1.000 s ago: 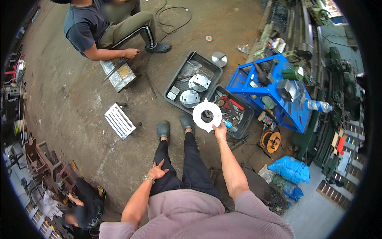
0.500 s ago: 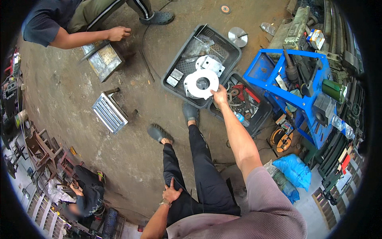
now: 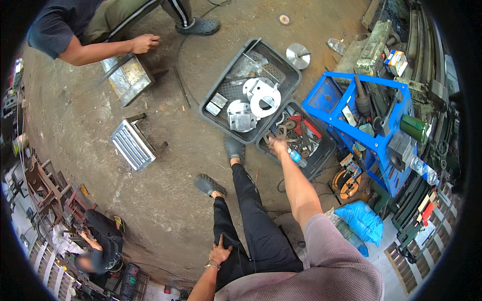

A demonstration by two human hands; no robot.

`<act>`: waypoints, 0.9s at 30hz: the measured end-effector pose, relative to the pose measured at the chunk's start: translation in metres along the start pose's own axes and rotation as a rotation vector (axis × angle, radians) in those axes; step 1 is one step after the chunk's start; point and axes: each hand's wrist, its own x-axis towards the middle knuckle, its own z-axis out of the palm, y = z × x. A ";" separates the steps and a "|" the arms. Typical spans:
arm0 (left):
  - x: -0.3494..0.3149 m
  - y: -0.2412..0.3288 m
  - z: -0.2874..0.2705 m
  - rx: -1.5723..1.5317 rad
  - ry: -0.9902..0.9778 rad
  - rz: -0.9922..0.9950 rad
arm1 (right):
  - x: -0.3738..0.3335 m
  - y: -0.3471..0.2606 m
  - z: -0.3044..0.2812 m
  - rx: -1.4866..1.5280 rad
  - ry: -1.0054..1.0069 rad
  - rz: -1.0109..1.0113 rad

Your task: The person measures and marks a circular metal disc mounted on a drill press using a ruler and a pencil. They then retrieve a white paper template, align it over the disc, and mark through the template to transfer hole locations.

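Note:
My left hand [image 3: 220, 254] lies on my thigh with its fingers spread and nothing in them. Over the near edge of a smaller dark bin [image 3: 321, 163] is my right hand [image 3: 277, 145], blurred, so its finger posture is unclear. A flat white ring [image 3: 259, 111] rests in the larger grey crate [image 3: 207, 108], partly on other metal parts. Beside it sit a machined block with holes [image 3: 242, 122] and a pair of small metal blocks [image 3: 216, 104]. Loose tools, discs and a red-handled tool [image 3: 311, 128] fill the smaller bin, together with a water bottle [image 3: 297, 157].
On the right stands a blue metal frame [image 3: 346, 122] loaded with tools. A co-worker's hand [image 3: 145, 43] is at the upper left, above a metal box [image 3: 133, 80]. A slatted metal piece [image 3: 133, 145] lies on the floor. Another person [image 3: 103, 246] sits at the lower left.
My right hand has let go of the white ring, which now lies in the crate, and has drawn back toward me over the smaller bin. My left hand stays on my thigh.

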 end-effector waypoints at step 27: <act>0.017 -0.153 0.066 -0.513 0.290 0.503 | -0.319 0.121 -0.048 -1.086 -0.591 -0.475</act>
